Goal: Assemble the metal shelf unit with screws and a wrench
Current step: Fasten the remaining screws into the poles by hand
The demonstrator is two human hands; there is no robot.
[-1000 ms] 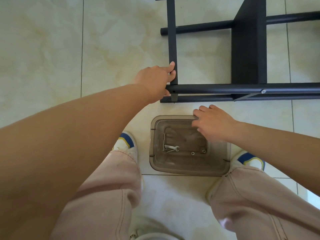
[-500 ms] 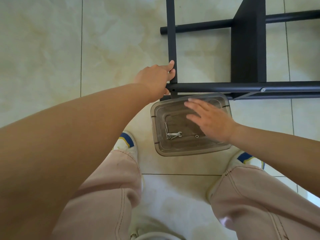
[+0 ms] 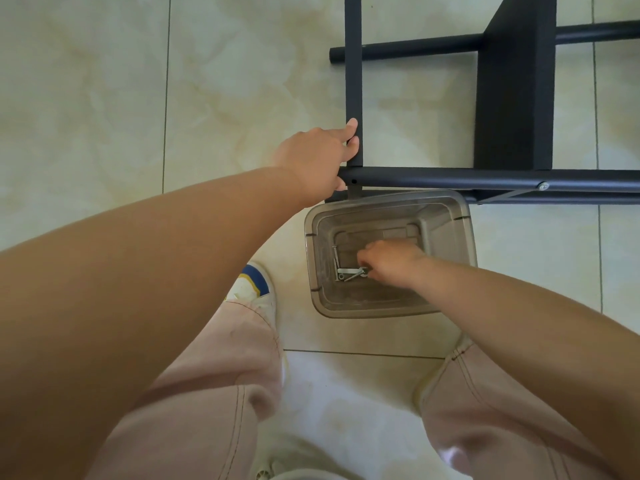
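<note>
Nearby, clear bin (image 3: pixel 446 216) beside frame (image 3: pixel 450 175), shoe (image 3: pixel 254 284)

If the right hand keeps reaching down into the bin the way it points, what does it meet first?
Most likely the wrench lying on the bottom of the clear plastic bin; the right hand has its fingertips right at it, though contact is unclear.

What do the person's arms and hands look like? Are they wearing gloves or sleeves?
No gloves and no sleeves in view: both forearms are bare to the picture's edge. The left hand and right hand show no rings, watch or bracelet. Lower down are light pink trousers with dark stitching.
</note>
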